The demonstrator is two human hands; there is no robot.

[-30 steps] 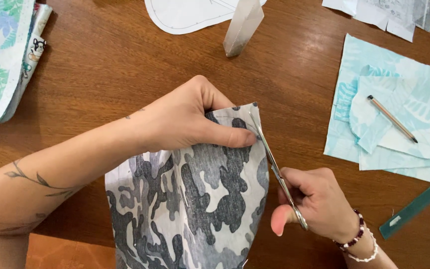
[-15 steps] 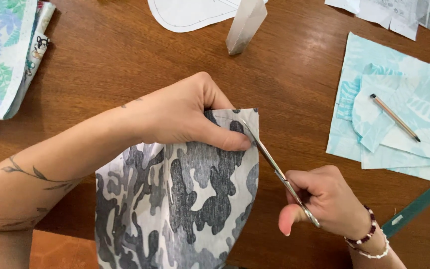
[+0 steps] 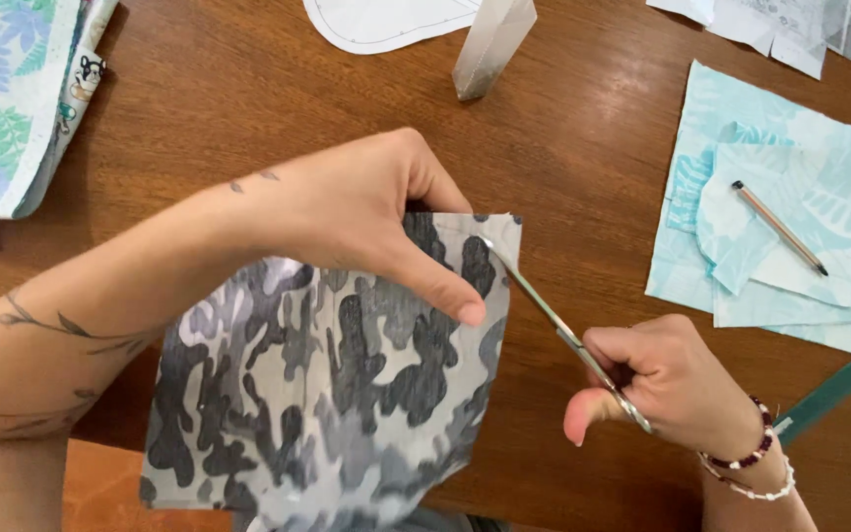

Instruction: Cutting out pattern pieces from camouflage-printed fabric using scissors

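My left hand (image 3: 347, 222) grips the upper edge of a grey camouflage fabric piece (image 3: 327, 394), thumb pressed on top near its right corner. The fabric is held above the wooden table (image 3: 248, 108). My right hand (image 3: 667, 384) holds a pair of metal scissors (image 3: 558, 330). Their blades point up and to the left, and the tips meet the fabric's upper right corner close to my left thumb.
Pale turquoise leaf-print fabric pieces (image 3: 790, 246) lie at the right with a pencil (image 3: 778, 228) on top. A leaf-print fabric stack (image 3: 12, 99) sits at the far left. A white paper pattern (image 3: 386, 20) and a clear upright object (image 3: 491, 44) stand at the back.
The scissors have shifted along the fabric's right edge towards its top corner, and my right hand has drawn slightly right. The fabric has swung a little to the left under my left hand.
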